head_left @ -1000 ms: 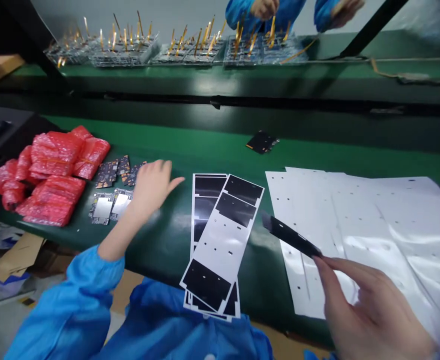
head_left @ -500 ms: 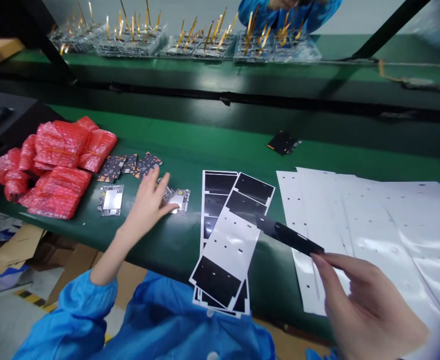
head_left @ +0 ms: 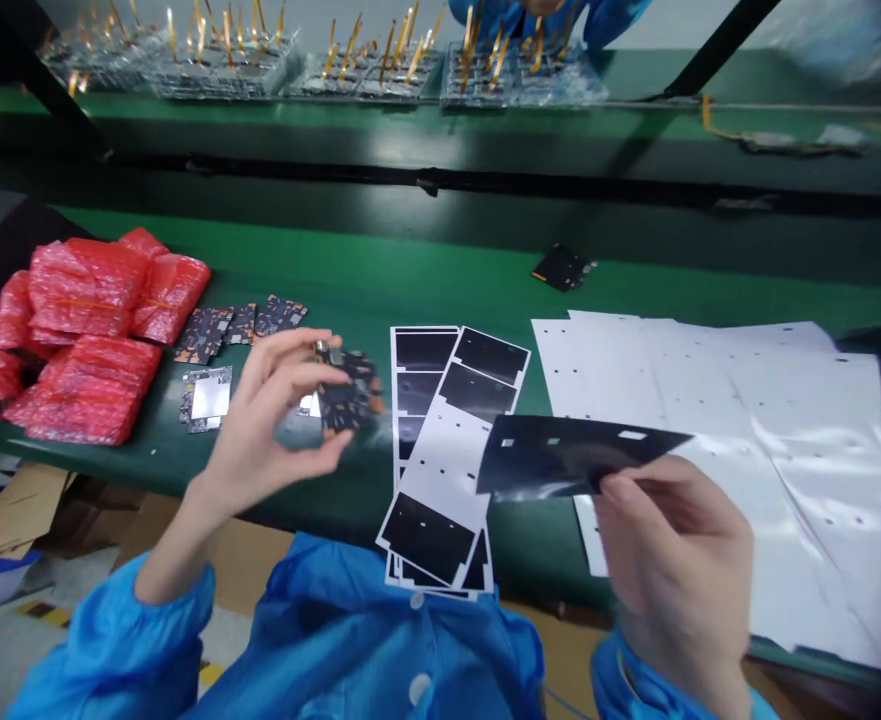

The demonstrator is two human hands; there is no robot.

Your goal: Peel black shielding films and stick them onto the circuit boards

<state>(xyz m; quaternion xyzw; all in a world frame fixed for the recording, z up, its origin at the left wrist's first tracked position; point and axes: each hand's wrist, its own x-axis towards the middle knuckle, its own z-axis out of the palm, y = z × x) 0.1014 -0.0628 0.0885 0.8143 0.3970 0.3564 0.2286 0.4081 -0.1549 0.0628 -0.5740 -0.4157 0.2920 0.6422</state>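
Between the thumb and fingers of my left hand (head_left: 271, 410) is a small dark circuit board (head_left: 350, 392), lifted off the bench and a little blurred. My right hand (head_left: 672, 550) pinches one end of a black adhesive sheet (head_left: 567, 455) with small cut-out holes, its broad face turned toward me. Under and between the hands lie white backing sheets (head_left: 447, 450) bearing black stickers, some of their places bare white. Left of my left hand rest a circuit board with a silver plate (head_left: 210, 397) and several dark circuit boards (head_left: 204, 335).
Red bubble-wrap packets (head_left: 95, 340) are heaped at the left. Large white sheets (head_left: 710, 400) cover the right side. A black board (head_left: 562, 267) lies farther back. Above, a shelf (head_left: 380, 125) carries trays of parts with upright golden strips (head_left: 222, 60); a person in blue sleeves (head_left: 612, 18) is behind it.
My left hand has picked a circuit board up from the bench. My right hand has moved left and turned the black sheet from edge-on to face-on. The view has shifted slightly.
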